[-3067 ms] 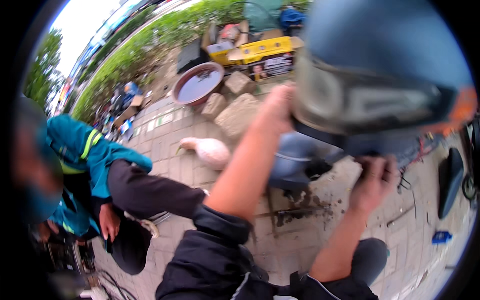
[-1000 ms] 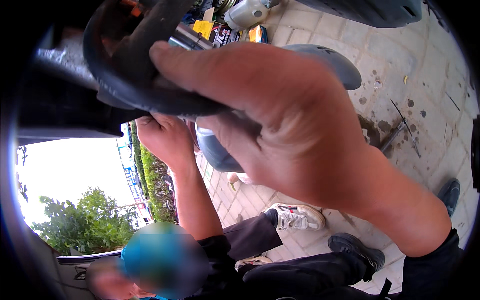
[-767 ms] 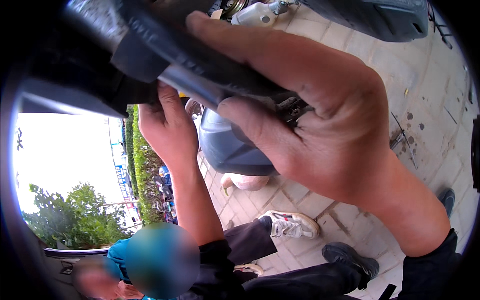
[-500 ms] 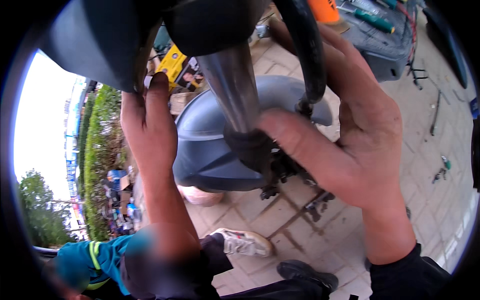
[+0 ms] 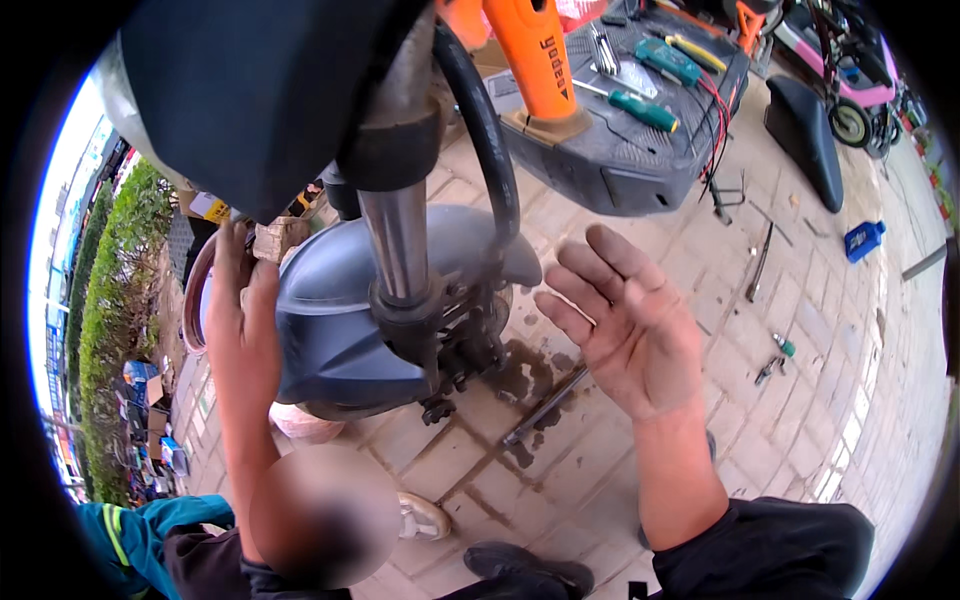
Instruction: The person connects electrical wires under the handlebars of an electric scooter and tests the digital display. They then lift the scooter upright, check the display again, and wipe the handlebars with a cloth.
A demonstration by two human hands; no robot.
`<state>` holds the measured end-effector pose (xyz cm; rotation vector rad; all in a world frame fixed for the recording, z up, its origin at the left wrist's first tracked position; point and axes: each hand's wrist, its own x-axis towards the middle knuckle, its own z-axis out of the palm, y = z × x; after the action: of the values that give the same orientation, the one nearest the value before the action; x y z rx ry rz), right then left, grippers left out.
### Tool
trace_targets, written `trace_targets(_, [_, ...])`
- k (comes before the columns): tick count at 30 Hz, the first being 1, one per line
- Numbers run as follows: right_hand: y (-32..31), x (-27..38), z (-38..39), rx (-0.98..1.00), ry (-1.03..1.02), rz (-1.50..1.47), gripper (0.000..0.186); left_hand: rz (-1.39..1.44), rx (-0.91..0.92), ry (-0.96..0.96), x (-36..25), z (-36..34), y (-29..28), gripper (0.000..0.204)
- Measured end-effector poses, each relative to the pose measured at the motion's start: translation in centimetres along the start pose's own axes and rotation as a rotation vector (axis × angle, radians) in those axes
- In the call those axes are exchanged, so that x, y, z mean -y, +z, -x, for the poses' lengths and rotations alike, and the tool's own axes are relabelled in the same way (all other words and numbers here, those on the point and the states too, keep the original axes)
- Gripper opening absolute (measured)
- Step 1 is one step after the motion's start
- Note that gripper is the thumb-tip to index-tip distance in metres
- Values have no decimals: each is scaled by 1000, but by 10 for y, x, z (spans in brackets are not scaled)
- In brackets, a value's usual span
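Observation:
My right hand (image 5: pixel 640 340) is raised to the right of the front fork, palm up with fingers loosely bent and nothing in it. On the left, my left hand (image 5: pixel 242 315) has its fingers stretched upward beneath the lower edge of a dark body panel (image 5: pixel 235 110); whether the fingertips touch it I cannot tell. Between the hands stands a shiny metal fork tube (image 5: pixel 397 245) with black collars. A grey plastic mudguard (image 5: pixel 335 330) sits behind and beside the tube. From above, a black hose (image 5: pixel 490 150) curves down right of the tube, apart from my right hand.
A dark footboard (image 5: pixel 620 165) carries an orange post (image 5: pixel 535 60), a green screwdriver (image 5: pixel 643 110) and a teal meter (image 5: pixel 667 62). Beyond lie a black seat (image 5: pixel 805 140) and blue bottle (image 5: pixel 864 240). A metal rod (image 5: pixel 545 405) rests on wet paving. Someone in a teal sleeve (image 5: pixel 170 520) is lower left.
My right hand has moved away from the fork and hose, its fingers now turned up. The view has shifted, so the fork appears farther left and more footboard shows. My left hand stays by the panel.

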<state>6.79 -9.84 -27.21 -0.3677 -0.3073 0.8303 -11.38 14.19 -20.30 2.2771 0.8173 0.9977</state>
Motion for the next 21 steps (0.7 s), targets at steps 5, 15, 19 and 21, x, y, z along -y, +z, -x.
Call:
trace_targets(5, [26,11,-5,42,-288,366,34,-344,125,48,17,26,-28,67])
trace_targets(15, [202,73,-39,1196,-1452,2122,62,230,-177,263,20,-3,-5,56])
trace_targets(19, [215,83,-67,1383,-1558,2547,75,306,-208,295,-12,-9,-4,37])
trace_targets(21, [221,100,-80,1443,-1668,2598,71,383,-183,289,-14,-9,-3,34])
